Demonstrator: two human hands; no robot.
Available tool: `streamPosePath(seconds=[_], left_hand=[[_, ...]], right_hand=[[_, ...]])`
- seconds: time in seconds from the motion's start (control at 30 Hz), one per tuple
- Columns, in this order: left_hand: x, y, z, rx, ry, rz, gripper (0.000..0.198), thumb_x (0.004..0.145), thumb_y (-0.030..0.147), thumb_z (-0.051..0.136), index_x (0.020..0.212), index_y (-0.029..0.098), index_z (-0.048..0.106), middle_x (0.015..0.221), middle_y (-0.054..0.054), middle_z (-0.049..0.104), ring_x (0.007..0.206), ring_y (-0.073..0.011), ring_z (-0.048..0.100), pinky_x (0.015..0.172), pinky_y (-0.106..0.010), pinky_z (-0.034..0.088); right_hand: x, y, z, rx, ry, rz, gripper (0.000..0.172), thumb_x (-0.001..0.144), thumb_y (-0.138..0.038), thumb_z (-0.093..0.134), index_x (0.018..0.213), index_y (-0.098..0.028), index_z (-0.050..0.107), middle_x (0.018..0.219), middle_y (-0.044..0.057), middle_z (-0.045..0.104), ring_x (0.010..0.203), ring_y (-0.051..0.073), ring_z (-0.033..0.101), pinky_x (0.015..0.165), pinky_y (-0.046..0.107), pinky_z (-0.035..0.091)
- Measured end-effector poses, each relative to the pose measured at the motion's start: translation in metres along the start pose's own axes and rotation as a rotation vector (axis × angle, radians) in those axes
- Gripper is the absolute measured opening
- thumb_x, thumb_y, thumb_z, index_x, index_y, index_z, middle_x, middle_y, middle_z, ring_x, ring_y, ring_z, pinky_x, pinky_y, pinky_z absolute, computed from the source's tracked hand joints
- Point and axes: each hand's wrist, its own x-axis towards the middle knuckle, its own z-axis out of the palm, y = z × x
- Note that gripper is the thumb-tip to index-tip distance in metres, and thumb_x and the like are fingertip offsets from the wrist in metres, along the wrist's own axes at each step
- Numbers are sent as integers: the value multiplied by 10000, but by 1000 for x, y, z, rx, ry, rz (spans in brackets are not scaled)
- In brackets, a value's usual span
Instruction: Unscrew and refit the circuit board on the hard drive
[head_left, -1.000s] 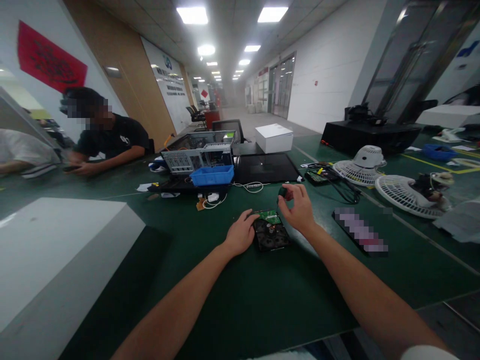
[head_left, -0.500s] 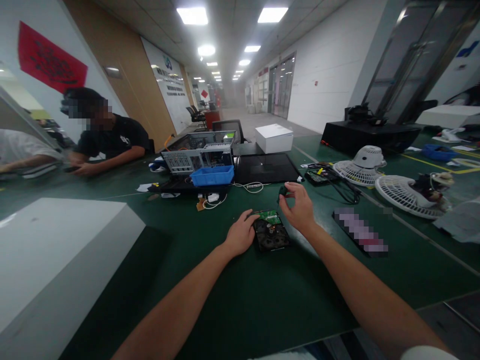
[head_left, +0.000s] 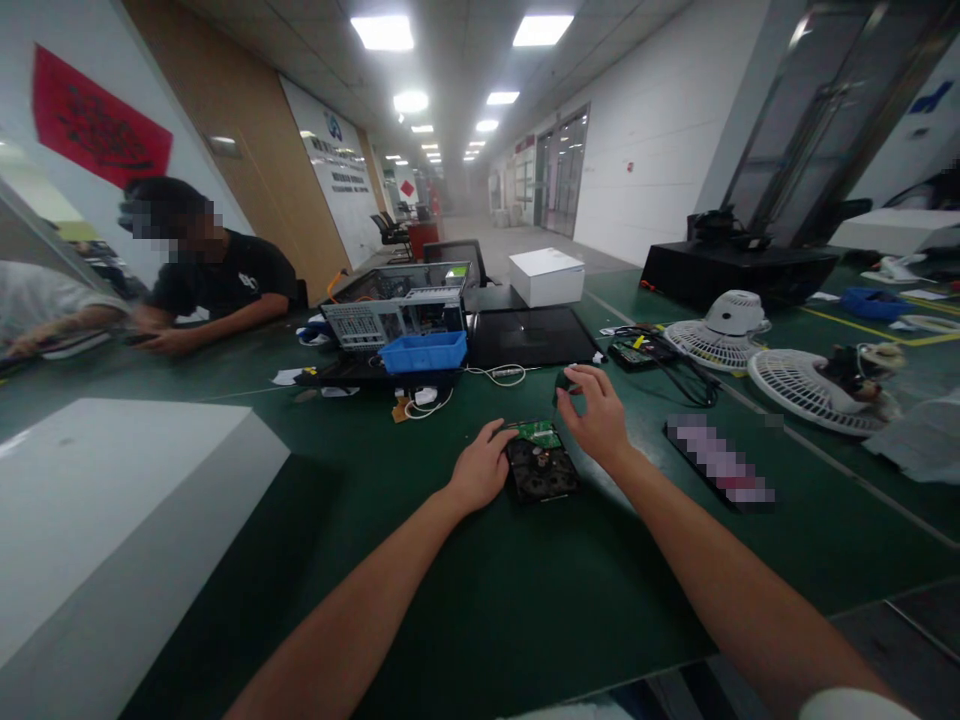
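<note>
Screwdriver (head_left: 562, 381), or a small tool much like one, stands nearly upright, pinched between thumb and fingers of the right hand (head_left: 598, 418); that grip presumably lets it turn while its thin shaft points down at the far right corner of a hard disk drive (head_left: 541, 478). The drive lies flat on the tabletop (head_left: 450, 610) between the two hands, its green circuit board (head_left: 536, 433) facing up, likely to leave that side reachable. Loosely spread, the left hand (head_left: 482, 470) touches the drive's left edge with a finger over the board, apparently steadying it against sliding. Where the tip lands is too small to tell. Farther off, a blue bin (head_left: 424, 353) sits before an opened computer case (head_left: 397, 312), perhaps out of the arms' way.
</note>
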Motion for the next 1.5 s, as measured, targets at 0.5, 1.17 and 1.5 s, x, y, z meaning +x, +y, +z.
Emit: streamPosePath(seconds=[0.5,1.17,1.5], left_hand=[[0,0,0,4,12,11,514,927,129,483,1421,259,536,1565,-88,393,1354,-263,509,1123,-423,449],[1,1,0,-4,1,-11,513,923,131,502,1417,259,549,1569,-82,400,1354,-262,513,1140,-423,438],[-1,3,-2,0,14,6,496,931,140,487,1410,254,552,1563,-86,405,1343,-265,525,1125,-414,454]], right_hand=[[3,-3,-3,-16,15,21,271,907,-286,634,1167,-249,569,1166,103,612,815,206,646,777,408,597],[0,-2,-3,18,-49,41,315,906,-255,580,1213,-232,515,1063,84,565,802,206,604,720,382,574],[-2,-1,1,99,-20,87,369,901,-289,617,1250,-234,510,1120,98,589,873,216,644,733,395,612]])
